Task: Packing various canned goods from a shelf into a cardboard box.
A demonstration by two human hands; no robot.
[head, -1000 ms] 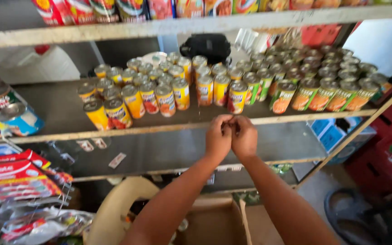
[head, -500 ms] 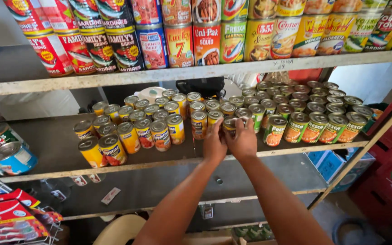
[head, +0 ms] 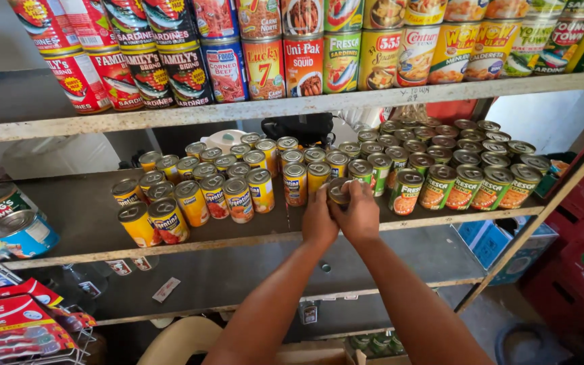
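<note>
At the front edge of the middle shelf (head: 251,233), left hand (head: 319,220) and right hand (head: 359,215) together clasp a small can (head: 338,191), seemingly setting it down. Seating it upright comes next, beside the yellow-labelled cans (head: 305,179); behind, green-labelled cans (head: 468,184).

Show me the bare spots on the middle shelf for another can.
Bare shelf board lies between the left cans and the yellow cans. A front strip is free below both hands, left hand and right hand. The green-labelled cans stand crowded.
</note>
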